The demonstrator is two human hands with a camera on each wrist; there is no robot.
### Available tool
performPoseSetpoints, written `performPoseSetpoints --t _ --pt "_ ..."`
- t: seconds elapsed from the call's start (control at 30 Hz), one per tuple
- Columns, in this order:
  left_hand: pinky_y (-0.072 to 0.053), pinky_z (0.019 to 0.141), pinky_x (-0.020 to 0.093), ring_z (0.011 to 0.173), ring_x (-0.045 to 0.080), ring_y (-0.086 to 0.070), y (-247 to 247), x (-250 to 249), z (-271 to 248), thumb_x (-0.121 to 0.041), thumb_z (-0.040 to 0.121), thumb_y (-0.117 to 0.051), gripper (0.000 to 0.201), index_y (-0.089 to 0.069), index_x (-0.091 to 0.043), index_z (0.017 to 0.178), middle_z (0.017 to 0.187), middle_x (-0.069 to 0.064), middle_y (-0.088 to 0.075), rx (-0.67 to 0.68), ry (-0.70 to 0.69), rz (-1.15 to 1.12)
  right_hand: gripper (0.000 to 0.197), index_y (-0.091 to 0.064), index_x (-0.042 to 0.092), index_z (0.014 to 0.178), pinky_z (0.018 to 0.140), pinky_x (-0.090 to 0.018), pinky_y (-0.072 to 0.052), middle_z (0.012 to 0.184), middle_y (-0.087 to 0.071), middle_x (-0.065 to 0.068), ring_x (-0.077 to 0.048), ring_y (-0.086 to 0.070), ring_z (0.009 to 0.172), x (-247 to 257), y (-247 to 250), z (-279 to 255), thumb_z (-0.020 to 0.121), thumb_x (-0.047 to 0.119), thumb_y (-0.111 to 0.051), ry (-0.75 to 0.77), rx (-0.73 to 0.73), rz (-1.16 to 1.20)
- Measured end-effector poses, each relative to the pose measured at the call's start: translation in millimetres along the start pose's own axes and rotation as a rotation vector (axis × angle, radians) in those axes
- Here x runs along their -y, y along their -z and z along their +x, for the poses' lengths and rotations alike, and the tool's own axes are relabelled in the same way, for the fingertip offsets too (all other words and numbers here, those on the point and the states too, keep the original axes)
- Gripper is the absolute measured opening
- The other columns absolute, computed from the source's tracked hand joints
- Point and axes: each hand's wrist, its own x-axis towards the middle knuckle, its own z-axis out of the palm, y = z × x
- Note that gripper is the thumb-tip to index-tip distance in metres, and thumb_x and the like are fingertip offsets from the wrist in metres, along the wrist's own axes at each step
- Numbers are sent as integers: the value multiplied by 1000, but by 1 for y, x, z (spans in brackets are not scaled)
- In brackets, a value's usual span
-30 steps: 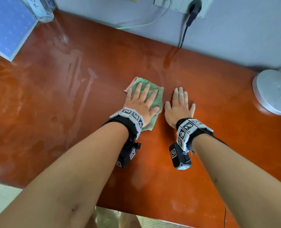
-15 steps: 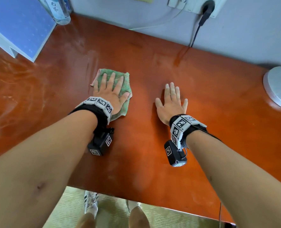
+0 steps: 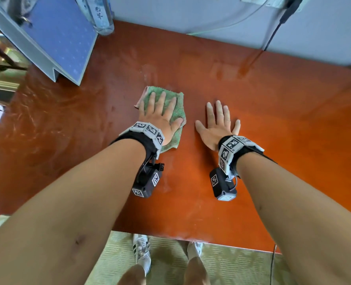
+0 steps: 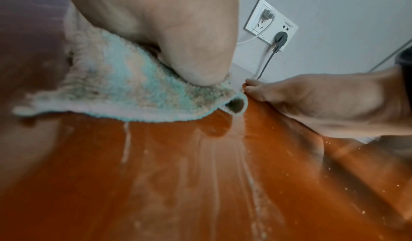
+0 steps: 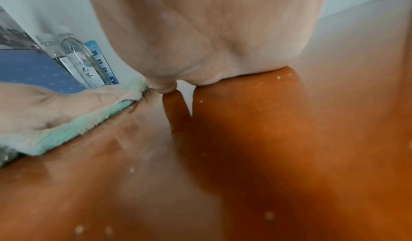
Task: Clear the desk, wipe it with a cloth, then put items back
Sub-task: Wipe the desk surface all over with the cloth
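- Head view: the left hand (image 3: 160, 118) lies flat on the green cloth (image 3: 171, 99), fingers straight and spread, pressing it onto the desk (image 3: 273, 124) near the middle. The cloth sits wholly under that palm, its long axis running from the wrist toward the wall, edges showing past the fingertips and the thumb.
- Same view: the right hand (image 3: 217, 124) is flat on bare wood just beside the cloth, fingers straight, holding nothing. A blue folder (image 3: 63, 38) and a bottle (image 3: 100, 15) stand at the far left corner.
- Left wrist view: the heel of the palm bears down on the cloth (image 4: 111, 86); its folded corner curls up, almost touching the right hand's (image 4: 323, 103) fingers. Wet streaks trail toward the camera.
- Right wrist view: this palm (image 5: 211, 33) rests on the desk; the cloth (image 5: 67, 130) lies off to its thumb side under the other hand.
- My read: wiping is mid-way, and the left hand alone is placed to drive the next stroke.
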Motion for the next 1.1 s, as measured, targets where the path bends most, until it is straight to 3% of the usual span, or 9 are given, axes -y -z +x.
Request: performPoseSetpoints --t 0.27,0.43,0.53,0.7,0.83,1.1 --pt "11 116 52 144 28 21 0 -6 -5 -59 96 -5 65 15 -30 150 158 0 21 17 -3 7 68 14 38 152 115 -51 18 156 31 15 -9 28 143 0 0 2 97 58 -22 -4 4 -27" --pt "11 115 54 143 30 24 -8 -26 -28 -59 95 -3 65 18 -29 149 157 2 24 34 -25 13 83 9 45 151 118 -47 12 157 27 16 -7 26 144 -22 11 -8 89 61 -45 119 45 -58" --pt "11 115 54 142 30 26 -15 -47 -44 -58 95 -2 65 20 -29 149 156 2 26 49 -49 13 87 4 52 148 117 -54 9 157 27 17 -9 28 144 -44 15 -29 82 67 -51 84 7 -63" --pt "11 115 55 141 30 29 -26 -99 -76 -58 95 -2 65 24 -30 147 154 3 31 100 -87 26 86 13 57 144 110 -68 11 154 33 18 -17 34 142 -96 -9 -82 80 78 -41 -117 40 -1" --pt "11 114 55 141 31 29 -37 -135 -103 -57 96 -2 64 24 -29 147 155 4 30 112 -130 34 85 19 59 141 105 -71 12 150 39 19 -18 36 140 -125 -29 -111 75 89 -26 -156 43 -18" --pt "11 112 61 142 26 28 -40 -123 -114 -60 94 -2 63 21 -35 147 155 -2 30 125 -110 13 85 13 62 141 104 -71 14 152 34 20 -16 34 141 -131 -33 -112 73 90 -30 -145 7 31"
